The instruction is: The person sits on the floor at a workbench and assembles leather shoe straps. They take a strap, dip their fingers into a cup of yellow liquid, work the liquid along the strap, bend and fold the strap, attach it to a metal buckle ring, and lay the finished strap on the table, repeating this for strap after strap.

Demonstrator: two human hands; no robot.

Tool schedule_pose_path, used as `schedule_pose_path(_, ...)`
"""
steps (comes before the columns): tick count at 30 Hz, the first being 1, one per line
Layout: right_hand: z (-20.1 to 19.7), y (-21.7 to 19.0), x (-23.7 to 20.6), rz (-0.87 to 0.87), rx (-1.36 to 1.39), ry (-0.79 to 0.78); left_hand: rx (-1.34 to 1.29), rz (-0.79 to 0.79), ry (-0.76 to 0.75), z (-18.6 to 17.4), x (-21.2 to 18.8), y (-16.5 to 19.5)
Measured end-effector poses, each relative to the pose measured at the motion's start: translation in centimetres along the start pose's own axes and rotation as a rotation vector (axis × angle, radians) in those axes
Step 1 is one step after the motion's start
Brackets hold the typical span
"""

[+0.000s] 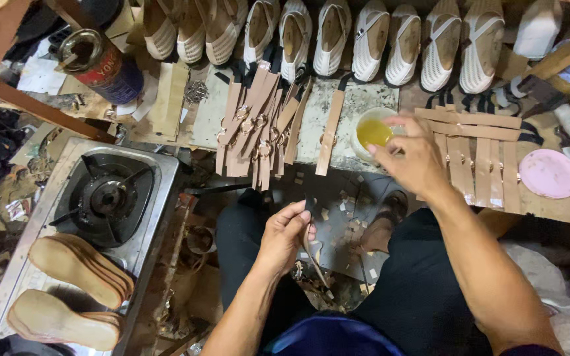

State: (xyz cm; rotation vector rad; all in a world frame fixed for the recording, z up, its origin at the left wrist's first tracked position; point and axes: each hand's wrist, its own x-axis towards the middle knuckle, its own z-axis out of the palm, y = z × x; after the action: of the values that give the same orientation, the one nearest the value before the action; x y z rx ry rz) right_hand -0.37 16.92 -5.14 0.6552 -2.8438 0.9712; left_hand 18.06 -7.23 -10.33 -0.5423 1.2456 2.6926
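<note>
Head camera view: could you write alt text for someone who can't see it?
A seated person's right hand reaches into a small bowl of yellow liquid while the left hand holds a thin strap. Tan straps and a row of white shoes line the workbench.

I see my left hand (285,234) pinching a thin strap (313,244) over my lap, the strap hanging down from the fingers. My right hand (411,157) reaches to a white cup (372,132) of yellow glue on the bench, fingertips at its rim. Tan straps (258,125) lie left of the cup, more straps (476,155) right of it, near a pink lid (549,173). White shoes (364,39) line the back. Soles (77,264) are stacked on a gas stove (110,194) at my left.
</note>
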Motion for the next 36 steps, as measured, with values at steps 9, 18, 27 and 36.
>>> schedule_pose_path(9,2.0,-6.7,-8.9,-0.506,0.153,0.112,-0.071,-0.059,-0.075,1.8,0.0,-0.5)
schedule_pose_path(18,2.4,-6.1,-9.7,-0.588,-0.044,0.120,-0.083,-0.050,-0.076,3.1,-0.6,-0.7)
schedule_pose_path(27,2.5,-6.3,-9.9,-0.565,-0.157,0.237,-0.039,-0.075,-0.207,2.8,-1.0,0.6)
schedule_pose_path(36,1.7,-6.9,-9.3,-0.586,-0.024,0.281,0.002,-0.075,-0.209,2.0,-0.3,0.7)
